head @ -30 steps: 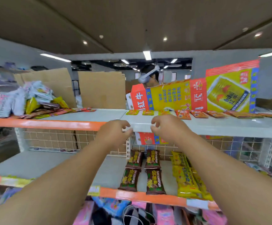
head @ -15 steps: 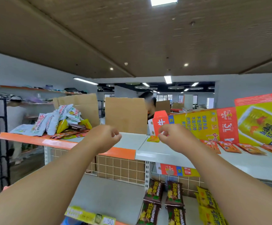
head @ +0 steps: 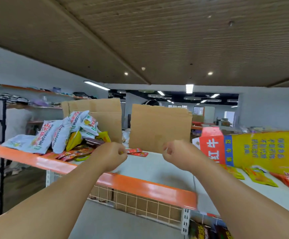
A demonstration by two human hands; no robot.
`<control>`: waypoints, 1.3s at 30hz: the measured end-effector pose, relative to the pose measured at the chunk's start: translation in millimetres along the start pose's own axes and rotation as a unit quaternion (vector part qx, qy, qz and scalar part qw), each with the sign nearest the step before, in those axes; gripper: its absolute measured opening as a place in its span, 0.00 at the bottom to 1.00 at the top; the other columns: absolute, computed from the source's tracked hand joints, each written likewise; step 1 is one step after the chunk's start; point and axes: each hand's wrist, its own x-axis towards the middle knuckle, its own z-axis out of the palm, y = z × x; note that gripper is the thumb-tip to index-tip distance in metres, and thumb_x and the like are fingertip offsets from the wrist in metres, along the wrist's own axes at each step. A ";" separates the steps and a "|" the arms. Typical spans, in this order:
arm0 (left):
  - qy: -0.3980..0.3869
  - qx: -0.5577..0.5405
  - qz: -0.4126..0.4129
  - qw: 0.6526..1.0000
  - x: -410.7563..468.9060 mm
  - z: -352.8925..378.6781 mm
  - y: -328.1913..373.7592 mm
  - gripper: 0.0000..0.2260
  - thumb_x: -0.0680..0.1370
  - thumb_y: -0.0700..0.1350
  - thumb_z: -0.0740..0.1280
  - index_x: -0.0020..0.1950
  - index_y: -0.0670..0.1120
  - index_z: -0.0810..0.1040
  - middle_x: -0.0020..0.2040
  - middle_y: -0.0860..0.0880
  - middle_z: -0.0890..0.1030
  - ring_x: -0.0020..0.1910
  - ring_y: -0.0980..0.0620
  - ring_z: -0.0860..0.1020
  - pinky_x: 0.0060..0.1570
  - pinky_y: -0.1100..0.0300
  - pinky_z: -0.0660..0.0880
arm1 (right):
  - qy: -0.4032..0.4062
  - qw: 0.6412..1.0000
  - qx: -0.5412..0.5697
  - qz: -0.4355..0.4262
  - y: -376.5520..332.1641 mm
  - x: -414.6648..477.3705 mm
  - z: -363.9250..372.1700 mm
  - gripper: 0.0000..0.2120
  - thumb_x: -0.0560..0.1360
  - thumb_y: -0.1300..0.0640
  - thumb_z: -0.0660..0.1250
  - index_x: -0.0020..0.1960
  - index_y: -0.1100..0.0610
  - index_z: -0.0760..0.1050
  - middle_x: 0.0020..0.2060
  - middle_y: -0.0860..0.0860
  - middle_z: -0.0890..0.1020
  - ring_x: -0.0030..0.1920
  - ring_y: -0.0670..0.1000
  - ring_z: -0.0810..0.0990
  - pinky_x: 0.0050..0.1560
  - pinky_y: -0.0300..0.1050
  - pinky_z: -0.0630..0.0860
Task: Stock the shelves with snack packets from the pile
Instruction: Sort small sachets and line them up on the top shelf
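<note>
A pile of snack packets [head: 59,135], white, yellow and red, lies on the left of the top shelf [head: 157,166]. My left hand [head: 111,156] hovers over the shelf just right of the pile, fingers loosely curled and holding nothing. My right hand [head: 178,152] hangs level with it further right, also loosely curled and empty. Small red packets [head: 137,151] lie on the shelf between my hands. Yellow and orange packets [head: 259,176] lie in a row on the shelf at the right.
Two cardboard sheets [head: 159,126] stand at the back of the shelf. A red and yellow carton [head: 254,147] lies on its side at the right. Brown packets [head: 207,230] sit on the lower shelf. One person stands at the far left, another behind the cardboard.
My view has swung up and to the left, bringing the pile closer. Both hands rose from the shelf's front edge and moved left toward the pile.
</note>
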 end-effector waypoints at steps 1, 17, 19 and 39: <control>-0.004 -0.006 0.010 1.000 14.5 5.2 -11.5 0.08 0.79 0.54 0.64 0.48 0.56 0.83 0.45 0.56 0.84 0.46 0.53 0.80 0.47 0.54 0.78 | -0.005 1.000 0.006 0.000 -4.5 15.8 7.7 0.09 0.76 0.53 0.62 0.50 0.50 0.81 0.41 0.48 0.84 0.40 0.52 0.80 0.40 0.44 0.76; -0.161 0.002 0.106 0.981 186.5 63.7 -61.6 0.14 0.75 0.56 0.67 0.59 0.57 0.81 0.55 0.55 0.82 0.54 0.51 0.79 0.54 0.59 0.77 | -0.239 0.961 -0.101 0.096 -38.9 191.1 92.2 0.16 0.79 0.53 0.61 0.57 0.61 0.80 0.51 0.58 0.81 0.43 0.54 0.74 0.39 0.43 0.69; -0.171 0.023 0.116 0.978 188.1 73.5 -61.5 0.14 0.72 0.54 0.67 0.55 0.55 0.82 0.49 0.53 0.83 0.49 0.49 0.80 0.48 0.58 0.79 | -0.234 0.963 -0.088 0.099 -30.1 194.3 102.9 0.15 0.77 0.53 0.65 0.58 0.61 0.80 0.48 0.56 0.80 0.42 0.54 0.75 0.36 0.42 0.68; -0.052 -0.221 0.022 0.974 197.7 69.7 -76.1 0.12 0.79 0.41 0.62 0.51 0.56 0.81 0.45 0.49 0.83 0.32 0.51 0.76 0.30 0.61 0.68 | 0.014 0.998 -0.032 0.046 -5.4 193.6 105.3 0.08 0.73 0.62 0.64 0.45 0.53 0.81 0.33 0.47 0.77 0.36 0.52 0.75 0.34 0.44 0.69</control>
